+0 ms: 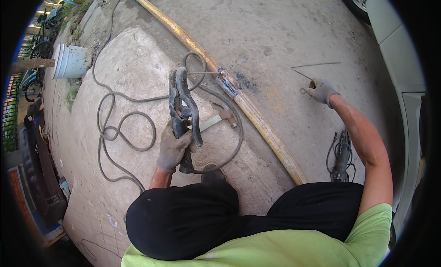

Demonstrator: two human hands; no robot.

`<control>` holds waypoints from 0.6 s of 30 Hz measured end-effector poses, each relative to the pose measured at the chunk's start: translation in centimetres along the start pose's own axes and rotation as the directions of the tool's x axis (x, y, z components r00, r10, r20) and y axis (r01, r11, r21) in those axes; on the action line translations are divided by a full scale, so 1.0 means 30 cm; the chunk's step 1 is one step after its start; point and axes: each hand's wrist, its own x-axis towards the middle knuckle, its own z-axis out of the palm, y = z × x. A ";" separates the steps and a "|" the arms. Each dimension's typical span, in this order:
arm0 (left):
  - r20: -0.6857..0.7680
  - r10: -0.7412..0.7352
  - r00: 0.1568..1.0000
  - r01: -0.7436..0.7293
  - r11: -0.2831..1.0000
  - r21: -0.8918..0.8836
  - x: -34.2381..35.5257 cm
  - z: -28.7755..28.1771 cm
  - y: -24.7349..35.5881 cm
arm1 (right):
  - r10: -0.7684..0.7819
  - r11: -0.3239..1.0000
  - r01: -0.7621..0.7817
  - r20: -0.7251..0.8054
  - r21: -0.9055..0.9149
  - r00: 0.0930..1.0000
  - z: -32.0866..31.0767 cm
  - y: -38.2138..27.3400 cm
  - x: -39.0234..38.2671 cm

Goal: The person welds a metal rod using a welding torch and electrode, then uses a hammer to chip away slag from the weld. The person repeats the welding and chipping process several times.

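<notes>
My gloved left hand [172,151] is wrapped around a black welding electrode holder [195,117], whose jaws point away from me. From the jaws a thin welding rod [202,73] reaches right to the rusty yellow pipe [262,117]. Its tip is at a dark, scorched joint [228,85] in the pipe; whether it touches, I cannot tell. To the right of the pipe, my gloved right hand [323,90] is closed on a thin bent wire [317,64] with a small loop near the fingers. A hammer [212,122] lies on the concrete beside the holder, its handle partly hidden.
Black cable [110,124] lies in loops on the left. A corded power tool [341,156] rests beside my right leg. Farther out are a white bucket [73,61] at left and a pale vehicle [395,42] at right. My bent knees frame the near side.
</notes>
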 end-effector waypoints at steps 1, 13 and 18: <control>-0.001 0.004 1.000 -0.004 1.000 -0.013 0.000 -0.001 -0.005 | -0.007 1.000 0.007 0.014 0.007 1.000 -0.005 -0.013 0.000; 0.102 -0.071 0.992 0.121 0.725 -0.678 0.015 -0.058 -0.161 | 0.000 1.000 0.000 0.047 0.012 0.999 -0.009 -0.016 0.007; 0.368 -0.104 0.924 0.382 0.211 -0.900 0.072 -0.137 -0.262 | -0.019 1.000 0.019 0.001 -0.015 1.000 0.003 0.013 0.016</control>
